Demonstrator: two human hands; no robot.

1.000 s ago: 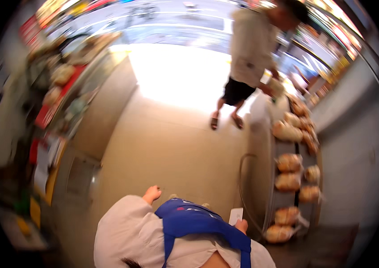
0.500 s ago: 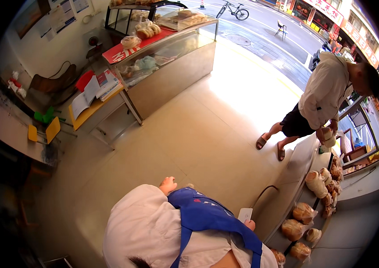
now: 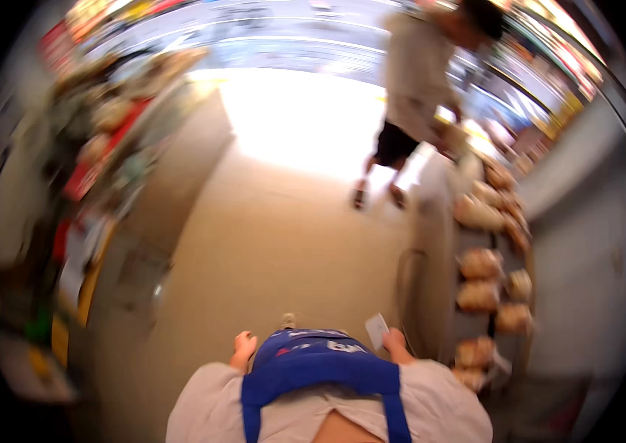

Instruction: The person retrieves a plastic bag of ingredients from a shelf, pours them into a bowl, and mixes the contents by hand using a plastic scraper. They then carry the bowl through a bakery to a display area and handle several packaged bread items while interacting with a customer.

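At my left side, my left hand (image 3: 244,345) hangs beside the blue apron (image 3: 313,362), its fingers loosely bent and apart. Nothing shows in it. On the other side, my right hand (image 3: 396,340) grips a flat white rectangular object (image 3: 376,331) that sticks up past the fingers. Its kind is not clear. A dark cable (image 3: 401,277) runs between that area and the counter on the right; whether it joins the white object I cannot tell. Several bagged loaves of bread (image 3: 480,264) lie on the shelf nearest my right hand.
A person in a light shirt (image 3: 416,74) stands at the far end of the right counter (image 3: 431,221), hands near the bread. To the left are a display case (image 3: 180,155) with a red cover and a yellow-edged table (image 3: 99,273). Beyond the bright doorway runs a street (image 3: 291,37).
The view has swung right and is smeared; the scene sits further left. My body now faces the doorway squarely. My right hand still holds the white object. The other person remains by the counter.
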